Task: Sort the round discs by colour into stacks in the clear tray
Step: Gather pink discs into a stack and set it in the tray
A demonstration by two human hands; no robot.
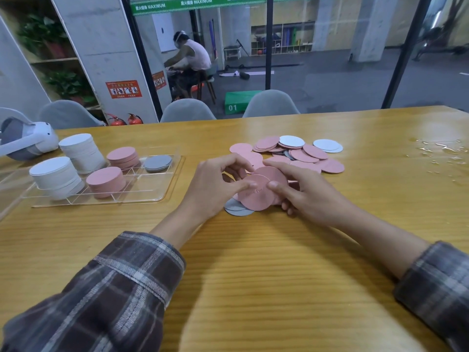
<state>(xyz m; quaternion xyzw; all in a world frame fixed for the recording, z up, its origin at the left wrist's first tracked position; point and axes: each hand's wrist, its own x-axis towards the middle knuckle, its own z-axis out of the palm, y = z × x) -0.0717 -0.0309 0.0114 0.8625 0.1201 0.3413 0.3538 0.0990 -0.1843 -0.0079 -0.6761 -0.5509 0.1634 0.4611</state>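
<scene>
Clear tray (157, 189) sits left on the surface (253, 250), with disc stacks (105, 179) in its compartments. The headset (28, 141) is behind it, far left. Right of the tray lies the loose pile (304, 154). Just before the pile, the left hand (215, 189) and right hand (309, 194) have the held discs (256, 196) between them.

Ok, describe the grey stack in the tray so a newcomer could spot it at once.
On the left of the wooden table lies the clear tray. The grey stack sits in its far right corner, just right of a pink stack. It is the only grey one and the lowest; its neighbours are pink or white and taller.
</scene>
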